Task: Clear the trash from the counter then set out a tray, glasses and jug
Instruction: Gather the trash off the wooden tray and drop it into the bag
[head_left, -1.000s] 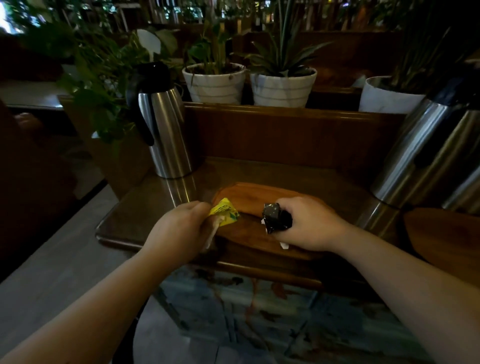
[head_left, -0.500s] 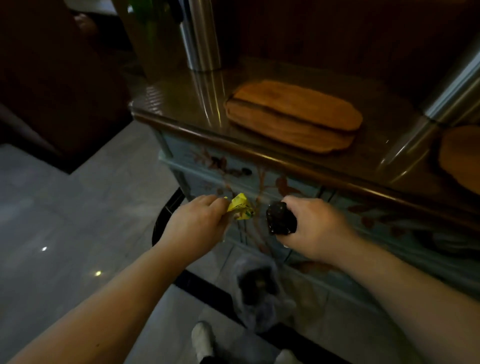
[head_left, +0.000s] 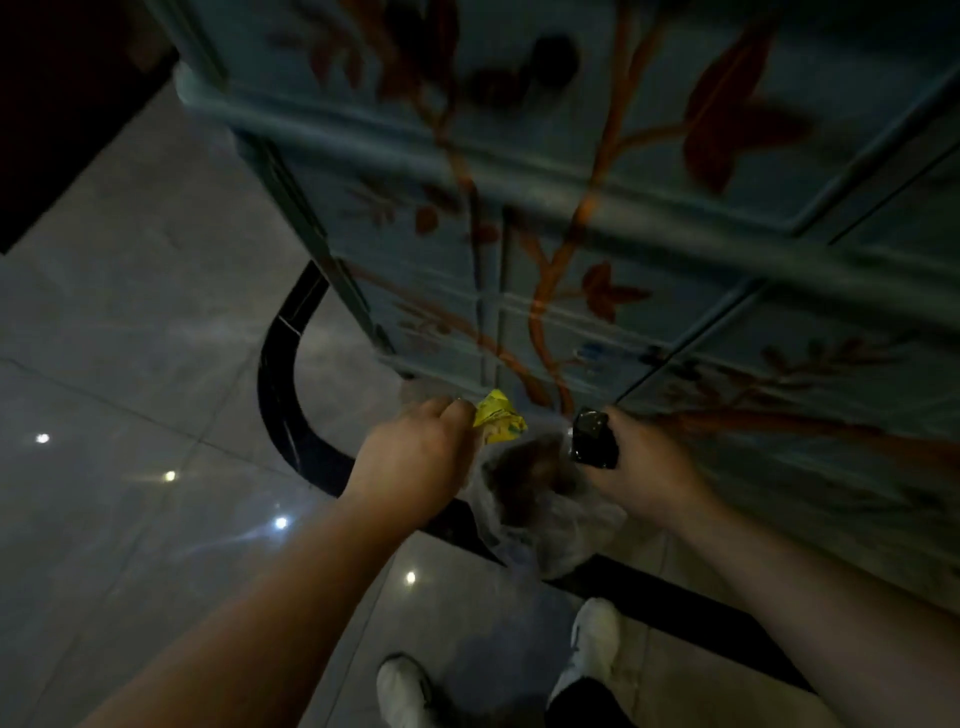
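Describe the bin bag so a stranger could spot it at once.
Start at the blue painted cabinet with orange branches. At its foot, on the pale tiled floor, directly below the two hands, sits the clear bin bag. It is the only crinkled, see-through thing there, with dark waste inside.

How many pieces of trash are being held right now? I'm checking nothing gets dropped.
2: a yellow wrapper pinched in the left hand, and a black wrapper gripped in the right hand. More may be hidden inside the hands.

- Your view is dim and murky.
- Small ceiling lights glare off the glossy floor (head_left: 130, 364).
- Motion blur smears the painted cabinet (head_left: 649, 156), and its lines bend toward the edges.
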